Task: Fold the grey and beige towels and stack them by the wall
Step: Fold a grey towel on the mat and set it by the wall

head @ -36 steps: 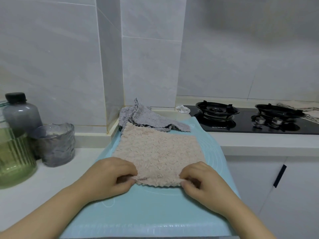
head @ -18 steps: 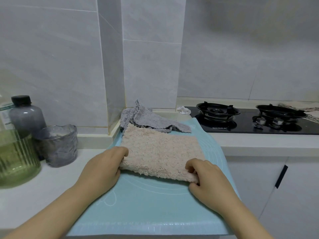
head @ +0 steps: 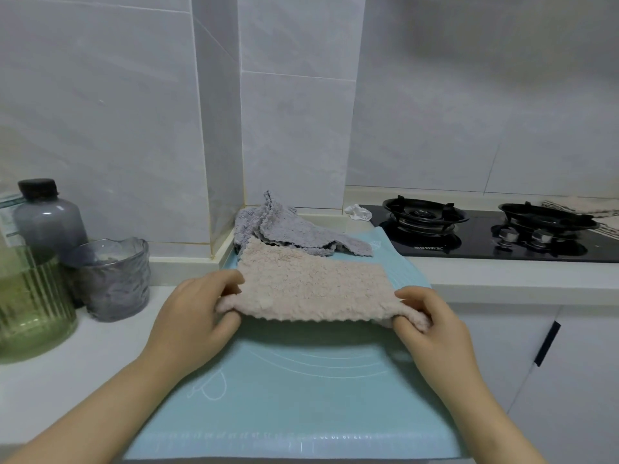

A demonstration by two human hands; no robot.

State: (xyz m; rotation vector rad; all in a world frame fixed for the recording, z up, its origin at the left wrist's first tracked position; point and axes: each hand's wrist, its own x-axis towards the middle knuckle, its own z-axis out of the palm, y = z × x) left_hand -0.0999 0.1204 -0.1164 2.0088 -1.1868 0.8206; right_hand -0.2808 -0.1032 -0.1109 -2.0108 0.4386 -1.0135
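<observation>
A beige towel (head: 311, 283) lies on the light blue mat (head: 301, 396), its near edge lifted off the mat. My left hand (head: 194, 316) pinches the towel's near left corner. My right hand (head: 432, 326) pinches its near right corner. Behind it a grey towel (head: 294, 234) lies crumpled in the corner by the tiled wall, partly under the beige towel's far edge.
A grey glass cup (head: 110, 279), a dark-capped bottle (head: 47, 219) and a green ribbed jar (head: 30, 306) stand on the white counter at left. A black gas hob (head: 485, 236) sits at right, with a small white scrap (head: 358, 212) beside it. The cabinet front drops away right of the mat.
Both hands have raised the beige towel's near edge off the mat and carried it away from me, toward the wall. The grey towel has not moved.
</observation>
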